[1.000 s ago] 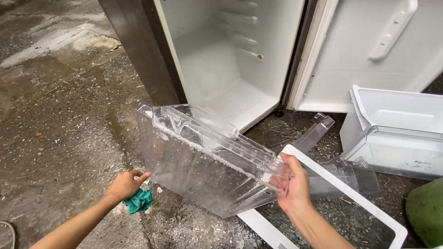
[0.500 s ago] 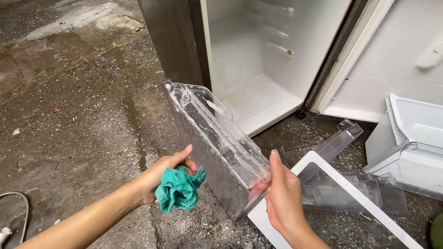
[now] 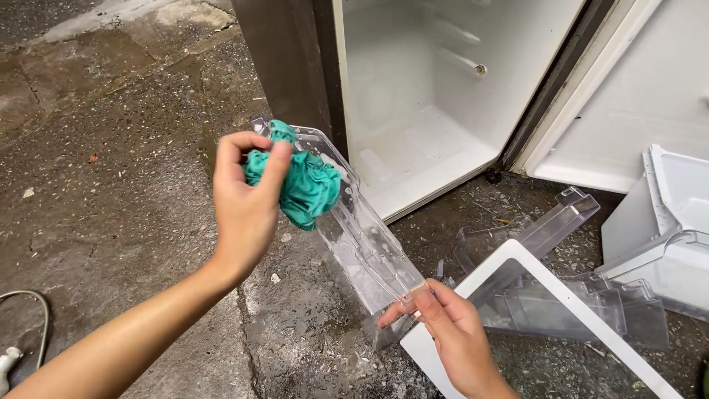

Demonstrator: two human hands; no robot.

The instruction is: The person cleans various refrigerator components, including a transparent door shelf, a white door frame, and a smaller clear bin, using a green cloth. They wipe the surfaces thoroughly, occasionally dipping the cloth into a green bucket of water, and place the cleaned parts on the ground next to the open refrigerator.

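Clear plastic fridge bin (image 3: 362,244) is up off the wet concrete ground (image 3: 111,148), tilted edge-on in front of the open empty fridge (image 3: 421,96). Right hand (image 3: 454,336) pinches its near end, steadying it. Left hand (image 3: 247,207) is clenched around a bunched teal cloth (image 3: 303,185), pressed to the far rim. More clear bins (image 3: 561,295) and a white frame (image 3: 546,310) lie to the right.

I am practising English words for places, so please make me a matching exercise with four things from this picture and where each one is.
Things:
1. green cloth
2. clear bin
3. fridge
4. white frame

Places:
A. flat on the ground at the right
B. gripped in the left hand
C. standing open behind the hands
D. held at its near end by the right hand

Pairs: 1-B, 2-D, 3-C, 4-A
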